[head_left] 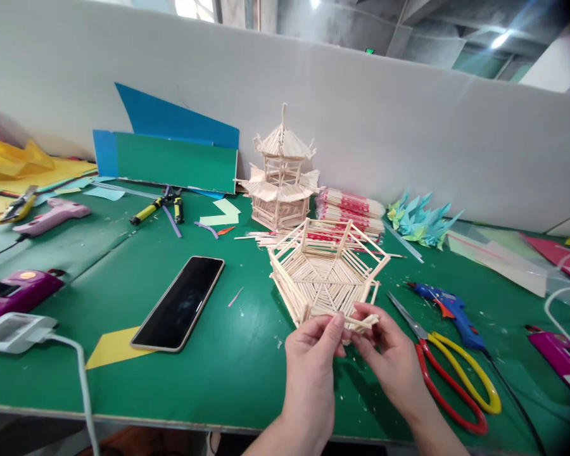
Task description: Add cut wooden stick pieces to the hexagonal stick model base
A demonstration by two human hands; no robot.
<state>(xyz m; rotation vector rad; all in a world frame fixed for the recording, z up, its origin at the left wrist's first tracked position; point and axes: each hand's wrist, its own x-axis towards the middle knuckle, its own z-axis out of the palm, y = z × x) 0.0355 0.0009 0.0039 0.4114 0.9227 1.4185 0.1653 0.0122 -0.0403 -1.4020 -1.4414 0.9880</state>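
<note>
A hexagonal frame of thin wooden sticks (325, 269) rests on the green table (237, 361). My left hand (311, 351) pinches the near edge of this stick frame with thumb and fingers. My right hand (389, 354) is closed on a short wooden stick (361, 322) laid along that same near edge. Behind the frame stands a finished stick pagoda (281, 174) with two roofs. A bundle of wrapped sticks (351, 209) lies to the right of the pagoda.
Red-and-yellow scissors (451, 373) and a blue glue gun (449, 310) lie to the right. A black phone (180, 303) lies left of the frame, with a pink glue gun (52, 215), pliers (159, 206) and coloured paper sheets (171, 158) further back. Teal paper cranes (422, 221) sit by the partition.
</note>
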